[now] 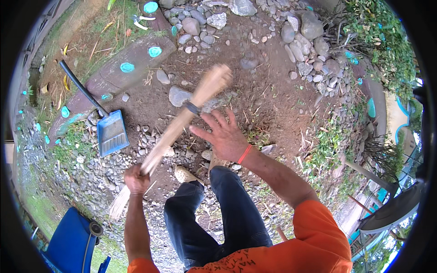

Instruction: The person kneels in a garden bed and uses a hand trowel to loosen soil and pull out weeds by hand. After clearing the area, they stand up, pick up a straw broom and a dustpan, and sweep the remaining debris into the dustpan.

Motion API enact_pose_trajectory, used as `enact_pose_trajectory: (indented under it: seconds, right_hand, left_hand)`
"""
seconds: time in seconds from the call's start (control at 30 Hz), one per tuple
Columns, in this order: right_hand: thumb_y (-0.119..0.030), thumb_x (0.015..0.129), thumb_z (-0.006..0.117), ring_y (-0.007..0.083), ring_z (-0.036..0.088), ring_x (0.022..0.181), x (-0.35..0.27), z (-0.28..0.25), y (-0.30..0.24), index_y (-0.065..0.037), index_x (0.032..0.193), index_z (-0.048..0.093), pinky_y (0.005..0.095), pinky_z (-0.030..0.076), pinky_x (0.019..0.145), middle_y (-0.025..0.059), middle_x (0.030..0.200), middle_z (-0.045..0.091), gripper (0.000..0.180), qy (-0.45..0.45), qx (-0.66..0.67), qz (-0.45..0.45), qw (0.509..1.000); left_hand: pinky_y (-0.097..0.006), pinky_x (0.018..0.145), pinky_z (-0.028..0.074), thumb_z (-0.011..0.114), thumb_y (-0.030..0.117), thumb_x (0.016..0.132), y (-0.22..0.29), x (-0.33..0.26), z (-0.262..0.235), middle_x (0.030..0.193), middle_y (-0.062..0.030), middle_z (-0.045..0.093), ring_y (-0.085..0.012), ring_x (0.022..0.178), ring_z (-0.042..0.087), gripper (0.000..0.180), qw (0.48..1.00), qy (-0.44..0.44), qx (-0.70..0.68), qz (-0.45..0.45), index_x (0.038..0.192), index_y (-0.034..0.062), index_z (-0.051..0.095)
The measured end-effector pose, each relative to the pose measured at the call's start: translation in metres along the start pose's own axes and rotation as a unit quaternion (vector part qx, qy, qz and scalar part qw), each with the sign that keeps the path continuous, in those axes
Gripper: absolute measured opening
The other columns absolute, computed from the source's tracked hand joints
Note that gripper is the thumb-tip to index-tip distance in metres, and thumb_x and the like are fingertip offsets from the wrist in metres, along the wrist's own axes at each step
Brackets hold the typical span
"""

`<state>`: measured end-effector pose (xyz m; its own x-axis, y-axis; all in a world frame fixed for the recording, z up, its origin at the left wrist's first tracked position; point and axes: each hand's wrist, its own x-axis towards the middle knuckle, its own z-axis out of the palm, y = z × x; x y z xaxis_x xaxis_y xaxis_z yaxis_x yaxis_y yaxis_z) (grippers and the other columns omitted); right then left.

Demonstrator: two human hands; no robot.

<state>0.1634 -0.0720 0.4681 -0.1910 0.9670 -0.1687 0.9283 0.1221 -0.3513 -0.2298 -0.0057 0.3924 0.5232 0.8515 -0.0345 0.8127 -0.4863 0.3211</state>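
Observation:
A stick broom, a long bundle of thin pale sticks, slants across the middle of the view. Dark binding wraps it below its thick far end, which looks a little blurred. My left hand is closed round the narrower near part, and loose stick ends fan out below the fist. Beside the binding, my right hand has its fingers spread and grips nothing; whether a fingertip touches the broom I cannot tell. An orange band circles that wrist.
A blue dustpan with a dark handle lies at left against a low border painted with turquoise spots. Stones are heaped at the far right, and gravel surrounds my feet. A blue wheeled bin stands lower left, a wheelbarrow-like dark tray lower right.

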Motion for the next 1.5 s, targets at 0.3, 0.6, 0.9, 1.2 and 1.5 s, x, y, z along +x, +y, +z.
enact_pose_trajectory:
  seconds: [0.3,0.6,0.9,1.2,1.5]
  right_hand:
    - [-0.022,0.078,0.068,0.0293,0.067,0.092,-0.076,-0.041,0.033,-0.016,0.138,0.046,0.042,0.053,0.078,0.0156,0.101,0.068,0.064,-0.406,0.261,0.098,0.87]
    - [-0.026,0.092,0.064,0.0141,0.057,0.058,-0.122,0.047,-0.014,-0.012,0.135,0.042,0.0335,0.051,0.044,0.005,0.076,0.054,0.051,-0.041,0.778,0.473,0.412]
    - [-0.02,0.091,0.062,0.0216,0.059,0.053,-0.186,0.008,-0.142,-0.004,0.105,0.053,0.0389,0.052,0.045,0.0069,0.068,0.053,0.023,0.219,0.666,0.652,0.287]
    - [-0.025,0.084,0.071,0.0212,0.058,0.085,0.011,0.03,-0.026,-0.002,0.126,0.051,0.0386,0.053,0.069,0.0113,0.098,0.06,0.053,0.202,0.759,0.477,0.395]
    - [-0.021,0.09,0.059,0.0177,0.056,0.05,-0.087,0.042,-0.081,-0.006,0.101,0.057,0.0327,0.049,0.047,0.0046,0.067,0.057,0.019,0.392,0.727,0.555,0.098]
  left_hand:
    - [-0.046,0.097,0.035,0.067,0.013,0.05,0.113,0.113,-0.098,0.088,-0.0092,0.066,-0.0249,0.096,0.06,0.038,0.955,-0.239,0.007,0.176,0.088,0.0134,0.068]
    - [-0.063,0.111,0.018,0.071,0.022,0.068,0.174,0.109,-0.092,0.149,-0.0193,0.031,-0.0398,0.138,0.029,0.083,0.975,-0.214,0.041,0.044,0.144,0.0176,0.038]
    - [-0.059,0.108,0.024,0.071,0.023,0.07,0.065,0.045,-0.168,0.144,-0.021,0.037,-0.0375,0.135,0.037,0.08,0.921,-0.382,0.08,-0.002,0.143,0.0134,0.038]
    - [-0.055,0.097,0.041,0.072,0.017,0.07,0.033,0.107,-0.18,0.127,-0.0236,0.051,-0.0439,0.113,0.053,0.075,0.944,-0.323,0.011,0.064,0.138,0.0094,0.042]
    - [-0.051,0.095,0.045,0.074,0.019,0.071,0.001,0.115,-0.198,0.124,-0.0245,0.055,-0.0443,0.111,0.056,0.072,0.917,-0.397,0.039,0.006,0.136,0.0075,0.043]
